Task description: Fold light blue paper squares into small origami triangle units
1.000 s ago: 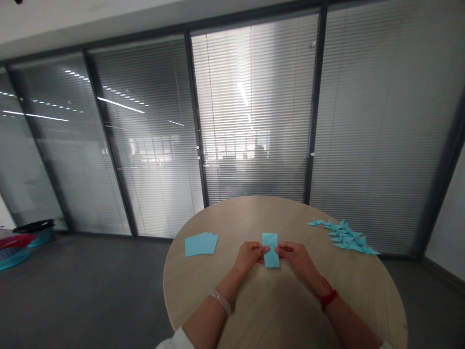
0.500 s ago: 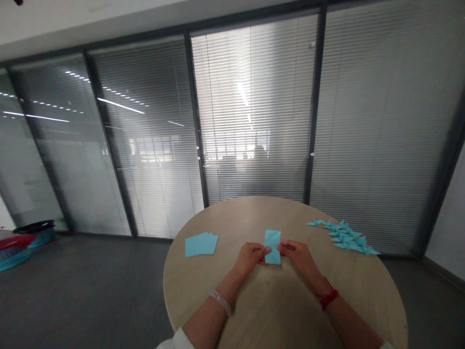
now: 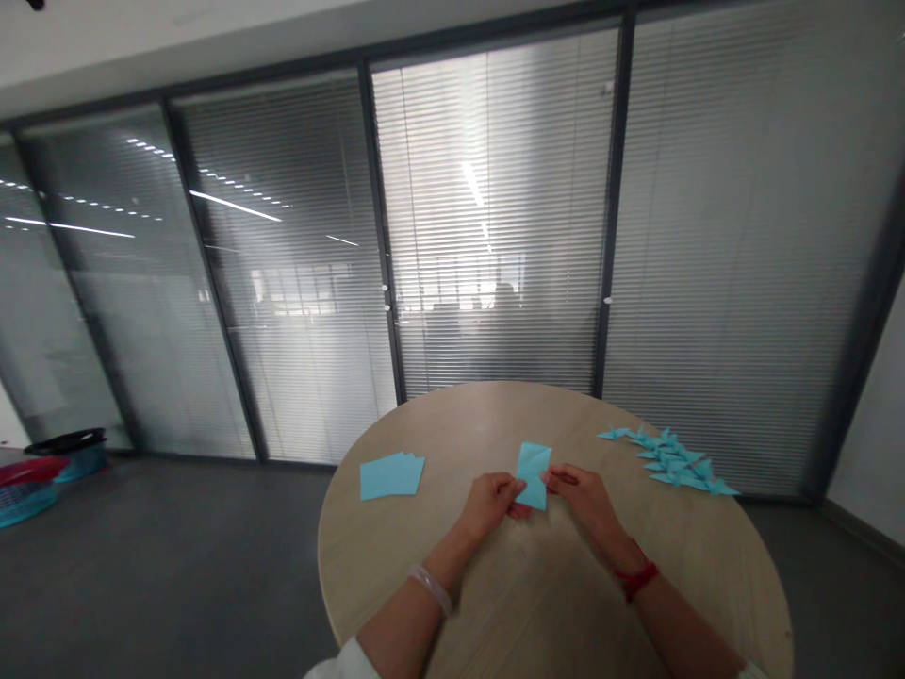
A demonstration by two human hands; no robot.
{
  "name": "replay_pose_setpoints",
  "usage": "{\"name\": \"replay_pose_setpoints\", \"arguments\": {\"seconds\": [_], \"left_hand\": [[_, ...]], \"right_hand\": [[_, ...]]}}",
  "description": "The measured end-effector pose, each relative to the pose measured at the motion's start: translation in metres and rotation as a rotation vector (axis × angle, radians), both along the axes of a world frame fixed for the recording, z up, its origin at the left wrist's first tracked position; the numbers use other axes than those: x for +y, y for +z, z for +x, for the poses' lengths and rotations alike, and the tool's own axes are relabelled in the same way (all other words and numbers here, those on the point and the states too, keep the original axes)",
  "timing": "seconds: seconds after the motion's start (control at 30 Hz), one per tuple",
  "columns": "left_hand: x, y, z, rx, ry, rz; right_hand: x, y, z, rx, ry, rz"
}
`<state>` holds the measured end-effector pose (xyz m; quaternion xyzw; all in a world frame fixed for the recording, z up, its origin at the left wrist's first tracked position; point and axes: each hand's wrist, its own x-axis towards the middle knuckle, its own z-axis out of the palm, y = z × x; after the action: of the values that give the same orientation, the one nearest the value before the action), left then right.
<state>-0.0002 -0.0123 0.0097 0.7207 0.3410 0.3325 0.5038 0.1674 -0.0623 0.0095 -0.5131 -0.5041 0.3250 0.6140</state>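
My left hand [image 3: 490, 505] and my right hand [image 3: 576, 497] pinch opposite sides of a folded light-blue paper rectangle [image 3: 533, 474], held just above the wooden round table [image 3: 452, 424]. The paper tilts slightly, with crease lines showing on its upper part. To the left of my hands lies a small stack of light-blue paper sheets [image 3: 391, 476]. Several folded blue origami birds [image 3: 668, 462] lie in a loose cluster to the right of my right hand.
A plastic band [image 3: 430, 589] circles my left wrist and a red cord [image 3: 636, 580] circles my right. Blue and red plastic baskets [image 3: 28, 495] stand on the grey floor at far left. Glass partitions with blinds stand behind the table.
The folded paper has shifted away from me and tilted slightly, and its lower end now sits higher between my hands. My hands remain on it. The stack and the birds have not moved.
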Motion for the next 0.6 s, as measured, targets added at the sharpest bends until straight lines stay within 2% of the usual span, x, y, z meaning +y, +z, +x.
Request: {"name": "replay_pose_setpoints", "arguments": {"seconds": [0.17,0.37,0.47,0.6], "left_hand": [[-0.0029,0.0048,-0.0012,0.092,0.066,0.163],[-0.0019,0.0012,-0.0030,0.103,0.012,0.190],[-0.0017,0.0015,-0.0048,0.164,0.014,0.314],[-0.0014,0.0031,-0.0044,0.265,0.091,0.489]], "right_hand": [[0.0010,-0.0035,0.0001,0.032,0.014,0.009],[0.0041,-0.0071,0.0035,0.027,-0.032,0.023],[0.0036,-0.0058,0.0038,0.019,-0.048,0.010],[0.0031,-0.0060,0.0026,0.037,-0.052,0.017]]}}
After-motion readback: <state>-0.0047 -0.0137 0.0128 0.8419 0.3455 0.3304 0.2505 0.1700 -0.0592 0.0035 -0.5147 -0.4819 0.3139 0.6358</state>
